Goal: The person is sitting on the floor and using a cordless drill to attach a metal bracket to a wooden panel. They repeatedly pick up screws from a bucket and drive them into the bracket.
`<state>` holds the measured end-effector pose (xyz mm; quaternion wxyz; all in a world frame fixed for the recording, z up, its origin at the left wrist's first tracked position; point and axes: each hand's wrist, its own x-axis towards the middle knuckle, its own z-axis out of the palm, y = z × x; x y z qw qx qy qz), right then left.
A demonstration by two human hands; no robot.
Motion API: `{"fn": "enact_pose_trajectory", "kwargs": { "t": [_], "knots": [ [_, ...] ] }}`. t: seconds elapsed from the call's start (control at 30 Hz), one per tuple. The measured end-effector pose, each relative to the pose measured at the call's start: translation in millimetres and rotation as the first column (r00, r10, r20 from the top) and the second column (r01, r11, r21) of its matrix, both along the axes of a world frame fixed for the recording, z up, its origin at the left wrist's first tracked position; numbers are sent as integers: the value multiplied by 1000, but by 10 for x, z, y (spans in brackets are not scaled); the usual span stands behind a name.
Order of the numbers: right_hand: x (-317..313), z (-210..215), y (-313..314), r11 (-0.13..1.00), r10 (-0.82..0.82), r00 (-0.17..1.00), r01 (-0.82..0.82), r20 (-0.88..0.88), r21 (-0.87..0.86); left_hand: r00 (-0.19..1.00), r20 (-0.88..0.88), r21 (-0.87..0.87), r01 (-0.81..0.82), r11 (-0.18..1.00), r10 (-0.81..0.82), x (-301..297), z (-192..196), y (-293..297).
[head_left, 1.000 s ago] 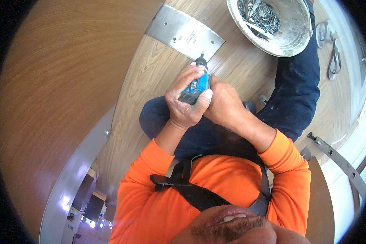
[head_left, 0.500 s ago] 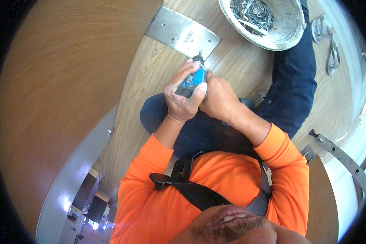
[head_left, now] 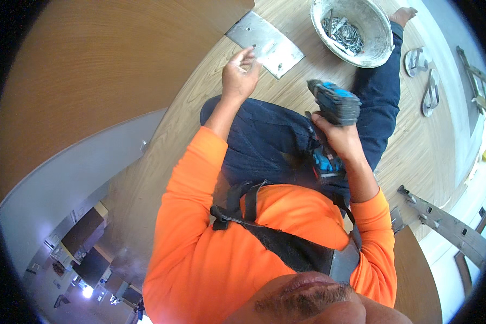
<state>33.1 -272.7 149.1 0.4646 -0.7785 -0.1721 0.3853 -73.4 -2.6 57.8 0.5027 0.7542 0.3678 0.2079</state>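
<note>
My right hand point(head_left: 336, 138) grips a blue and black cordless drill point(head_left: 332, 116) by its handle, held over my lap with the body pointing up and away. My left hand point(head_left: 240, 76) is raised beside a grey metal plate point(head_left: 265, 44) that is fixed to the wooden panel. Its fingers are pinched together near the plate's lower edge, perhaps on something very small, too small to tell. I am sitting on the wooden floor in dark blue trousers and an orange long-sleeved top.
A white bucket point(head_left: 370, 47) holding several metal screws stands at the back right, by my foot. A pair of sandals point(head_left: 424, 80) lies further right. A metal rail point(head_left: 443, 220) lies on the floor at the right. A large wooden door panel point(head_left: 92, 65) fills the left.
Both hands were together on the drill, pressed at the floor near the plate. Now the right hand has pulled the drill back over the lap and the left hand has moved up to the plate.
</note>
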Motion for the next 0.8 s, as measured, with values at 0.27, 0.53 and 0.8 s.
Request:
{"fn": "enact_pose_trajectory", "kwargs": {
  "t": [0.27, 0.53, 0.8],
  "knots": [
    [87, 86, -450, 930, -269, 736, 366, -621, 29, 833, -505, 259, 398, 880, -228, 162, -511, -61],
    [209, -250, -609, 905, -194, 638, 409, -745, 115, 772, -569, 355, 543, 761, -285, 401, -671, -142],
    [304, -332, -666, 894, -130, 572, 420, -810, 153, 843, -512, 272, 344, 899, -168, 448, -800, -199]
  ]
}}
